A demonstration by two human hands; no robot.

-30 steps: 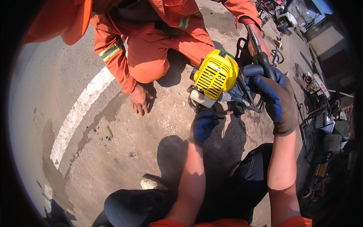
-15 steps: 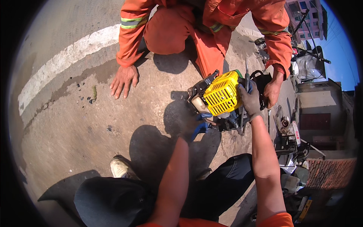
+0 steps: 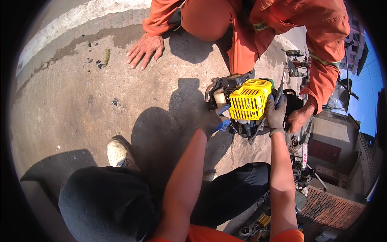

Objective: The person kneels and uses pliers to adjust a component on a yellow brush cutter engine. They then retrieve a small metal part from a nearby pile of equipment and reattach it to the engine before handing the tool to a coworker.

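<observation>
A small engine with a yellow slotted cover [image 3: 250, 100] and black housing parts is over the concrete between me and a co-worker. My right hand [image 3: 275, 115], in a grey glove, is against the cover's right side. Its fingers are closed around a slim tool [image 3: 279, 94] like a screwdriver, pointed end away from me. My left hand [image 3: 213, 122], in a dark glove with blue fingers, grips the engine's near left edge beside a whitish part [image 3: 220, 97]. Shadow hides most of that palm. The co-worker's hand [image 3: 298, 119] is beside the engine's right side.
The co-worker, in orange clothes with reflective bands, crouches opposite, with the other hand [image 3: 146, 50] flat on the concrete [image 3: 80, 121]. My shoe [image 3: 117, 152] is at left. A chainsaw bar [image 3: 304, 155] and other equipment lie at right, near a brick surface [image 3: 332, 207].
The view has shifted, so the ground and the co-worker's flat hand appear higher. The engine appears slightly farther right, with both my hands still at it. The tool is still in my right hand.
</observation>
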